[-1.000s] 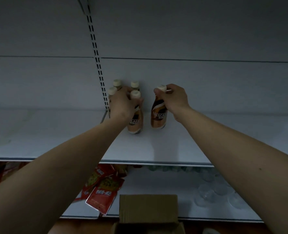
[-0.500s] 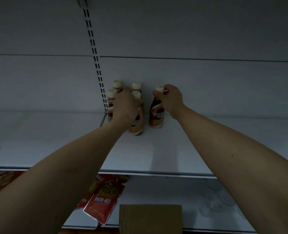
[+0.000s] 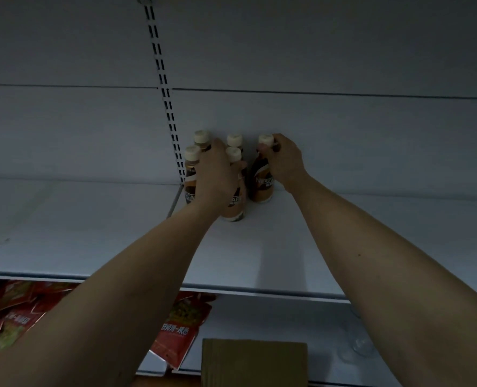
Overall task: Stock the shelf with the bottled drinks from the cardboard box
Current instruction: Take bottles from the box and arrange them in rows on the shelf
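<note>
Fingers of right hand pinch neck of rightmost bottle, upright at back of shelf. Left hand wraps front bottle w/ 3 others beside it. Cardboard box below, red packets on lower shelf.

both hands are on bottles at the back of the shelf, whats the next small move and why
Probably let go and draw both hands back toward the box for more. The right hand pinches the cap of a bottle that stands upright on the shelf, and the left hand wraps a front bottle also standing.
</note>
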A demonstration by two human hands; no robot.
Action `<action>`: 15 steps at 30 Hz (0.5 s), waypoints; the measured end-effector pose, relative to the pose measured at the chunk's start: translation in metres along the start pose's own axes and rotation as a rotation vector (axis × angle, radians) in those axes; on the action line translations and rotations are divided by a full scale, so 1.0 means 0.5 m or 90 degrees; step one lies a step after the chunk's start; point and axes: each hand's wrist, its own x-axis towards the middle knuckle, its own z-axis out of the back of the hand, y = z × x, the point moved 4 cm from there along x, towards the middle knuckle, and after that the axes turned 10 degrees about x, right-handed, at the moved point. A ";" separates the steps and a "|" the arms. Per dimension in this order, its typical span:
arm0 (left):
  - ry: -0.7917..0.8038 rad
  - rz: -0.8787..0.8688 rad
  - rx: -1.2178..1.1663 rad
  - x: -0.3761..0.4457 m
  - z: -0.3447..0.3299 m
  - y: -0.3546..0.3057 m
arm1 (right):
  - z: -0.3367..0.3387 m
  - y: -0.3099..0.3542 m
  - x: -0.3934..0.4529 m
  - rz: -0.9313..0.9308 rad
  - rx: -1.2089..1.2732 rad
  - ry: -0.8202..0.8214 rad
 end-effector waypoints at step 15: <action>0.063 -0.004 0.060 -0.003 -0.003 -0.012 | 0.009 0.006 -0.012 -0.119 -0.071 0.064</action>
